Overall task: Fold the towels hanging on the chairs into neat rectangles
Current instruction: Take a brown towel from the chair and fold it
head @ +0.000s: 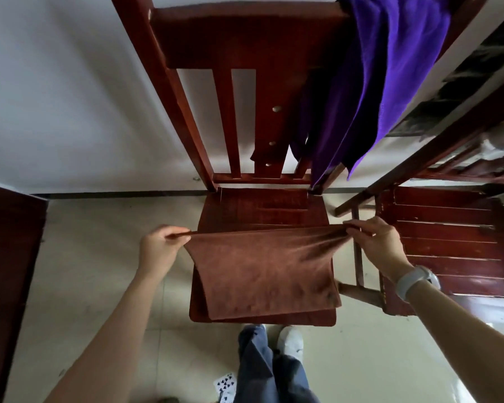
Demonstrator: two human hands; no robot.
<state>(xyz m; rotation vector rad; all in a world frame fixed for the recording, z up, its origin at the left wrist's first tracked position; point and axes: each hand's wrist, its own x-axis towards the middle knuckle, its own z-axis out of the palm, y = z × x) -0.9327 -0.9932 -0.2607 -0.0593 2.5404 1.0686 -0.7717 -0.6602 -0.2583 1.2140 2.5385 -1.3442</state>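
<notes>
A white watch (417,282) circles a wrist. Playing cards (225,385) lie on the tiled floor (93,257) beside white shoes (290,341), possibly sneakers.

Your middle chair (262,210) carries the brown towel (262,271) on its seat, and the purple towel (390,68) drapes its backrest.

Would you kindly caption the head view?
Both hands, left and right, stretch a brown towel over a chair seat.
</notes>
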